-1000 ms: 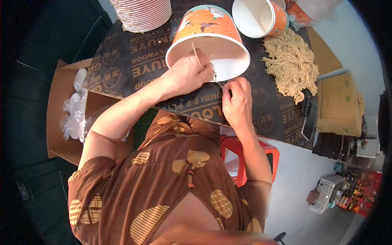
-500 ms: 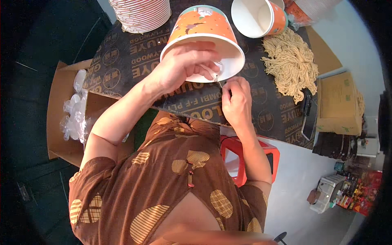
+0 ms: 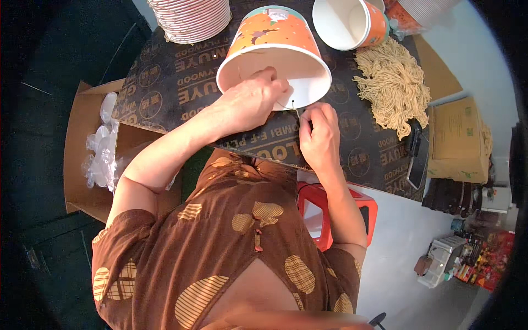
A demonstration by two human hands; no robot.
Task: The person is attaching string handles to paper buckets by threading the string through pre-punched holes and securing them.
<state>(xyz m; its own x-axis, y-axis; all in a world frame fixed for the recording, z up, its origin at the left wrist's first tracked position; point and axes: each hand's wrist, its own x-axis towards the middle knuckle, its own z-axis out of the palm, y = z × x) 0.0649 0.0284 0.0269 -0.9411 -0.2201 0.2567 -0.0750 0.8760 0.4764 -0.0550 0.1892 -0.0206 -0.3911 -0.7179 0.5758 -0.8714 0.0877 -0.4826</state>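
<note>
An orange-printed paper bucket (image 3: 273, 39) lies tipped on the dark table, its white mouth facing me. A small hole shows near the lower rim, and a thin pale cord (image 3: 297, 112) runs at it. My left hand (image 3: 252, 102) is closed in front of the mouth, fingers curled; a strand leads toward it from the hole, though its grip is partly hidden. Just right of the hole, my right hand (image 3: 319, 127) pinches the cord at the rim's outer edge.
A stack of white-rimmed buckets (image 3: 190, 19) stands far left, more paper buckets (image 3: 344, 25) lie far right. Beige cords (image 3: 391, 85) are heaped on the right, with a phone (image 3: 417, 165) at the table edge. An open carton (image 3: 77, 148) holds clear plastic pieces; a red stool (image 3: 360, 201) stands below.
My left hand has gone from loosely spread fingers at the bucket's mouth to a closed grip, turned knuckles up. My right hand and the bucket have hardly moved.
</note>
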